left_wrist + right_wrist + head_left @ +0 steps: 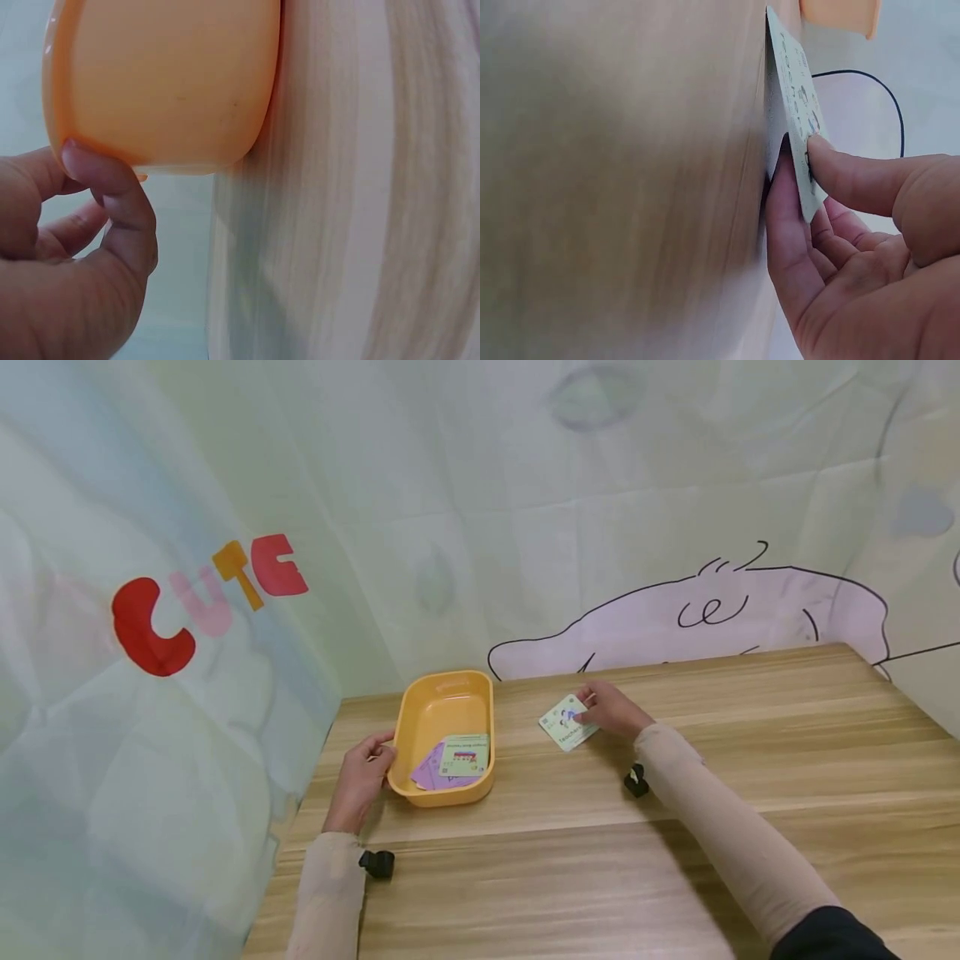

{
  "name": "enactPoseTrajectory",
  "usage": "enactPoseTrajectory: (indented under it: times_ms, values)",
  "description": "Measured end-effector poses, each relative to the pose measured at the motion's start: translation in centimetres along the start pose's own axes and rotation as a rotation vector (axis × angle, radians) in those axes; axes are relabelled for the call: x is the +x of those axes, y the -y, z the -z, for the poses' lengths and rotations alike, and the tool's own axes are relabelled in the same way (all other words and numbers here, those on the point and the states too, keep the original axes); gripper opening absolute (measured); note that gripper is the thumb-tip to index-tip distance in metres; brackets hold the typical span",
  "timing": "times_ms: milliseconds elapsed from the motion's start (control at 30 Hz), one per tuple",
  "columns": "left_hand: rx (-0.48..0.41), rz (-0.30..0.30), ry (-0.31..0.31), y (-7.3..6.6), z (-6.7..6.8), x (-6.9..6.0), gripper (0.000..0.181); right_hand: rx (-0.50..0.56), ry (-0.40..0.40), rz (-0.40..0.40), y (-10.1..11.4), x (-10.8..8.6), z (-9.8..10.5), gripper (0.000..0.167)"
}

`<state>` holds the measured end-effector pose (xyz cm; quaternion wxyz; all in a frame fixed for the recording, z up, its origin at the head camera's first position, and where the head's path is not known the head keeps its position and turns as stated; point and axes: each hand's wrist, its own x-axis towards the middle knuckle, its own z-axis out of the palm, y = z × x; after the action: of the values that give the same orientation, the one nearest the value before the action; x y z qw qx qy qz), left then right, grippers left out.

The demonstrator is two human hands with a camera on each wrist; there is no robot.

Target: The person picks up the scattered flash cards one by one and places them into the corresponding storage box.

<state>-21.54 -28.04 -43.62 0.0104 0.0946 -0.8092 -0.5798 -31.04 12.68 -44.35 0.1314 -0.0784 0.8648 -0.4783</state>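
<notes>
On the wooden table stands a yellow plastic tray (442,706) with rounded corners. In its near end lie a green card (465,756) and purple cards (429,770) partly under it. My left hand (363,777) holds the tray's rim at the left side, thumb on the outer wall (172,82). To the right of the tray, my right hand (611,710) pinches a light green picture card (564,727) by one corner. In the right wrist view, the thumb presses the card's printed face (799,90) and a finger lies beneath, close to the tabletop.
The wooden tabletop (540,877) extends to the right and toward me. A printed cloth (450,527) hangs behind the table and along its left side. A black wrist device (377,863) sits at the left sleeve, another device (636,781) at the right.
</notes>
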Motion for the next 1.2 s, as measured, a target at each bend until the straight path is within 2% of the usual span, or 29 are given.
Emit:
enactPoseTrajectory:
  times_ms: [233, 733, 1200]
  values:
    - [-0.005, 0.008, -0.007, -0.2, -0.1, 0.0, 0.037, 0.105, 0.036, -0.023, -0.4, -0.3, 0.1, 0.027]
    - [0.004, 0.006, -0.004, -0.1, 0.0, 0.0, 0.037, 0.090, 0.040, -0.029, 0.0, -2.1, 0.4, 0.028]
    - [0.018, 0.009, -0.008, -0.1, -0.1, 0.0, 0.038, 0.151, 0.003, -0.006, 1.1, -3.8, -0.1, 0.028]
